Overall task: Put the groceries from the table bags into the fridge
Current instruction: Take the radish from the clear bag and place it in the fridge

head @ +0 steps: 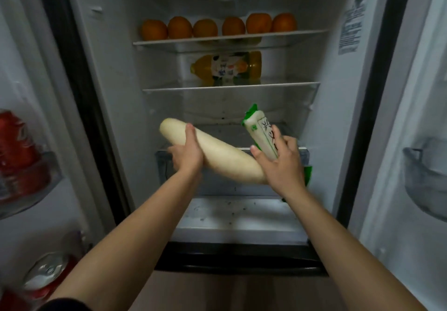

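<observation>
Two grips noted: left hand (187, 153) curled round radish (225, 156) toward far end, long axis running far-left to near-right, far tip pointing into fridge (321, 117); right hand (280, 168) at near end, fingers clamped on upright packet (262, 134).

The fridge (116, 81) stands open. The left hand (187, 156) grips a long white radish (225, 156) towards its upper end, thumb on top, fingers beneath. The radish lies tilted, upper end to the left, lower end hidden behind the right hand (280, 165). The right hand holds a white-and-green packet (262, 131), which leans left. Top shelf (229, 40): six oranges (205, 28) in a row. Second shelf (229, 87): one yellow juice bottle (227, 69) on its side. Left door bin (48, 182): red cans (17, 141)
</observation>
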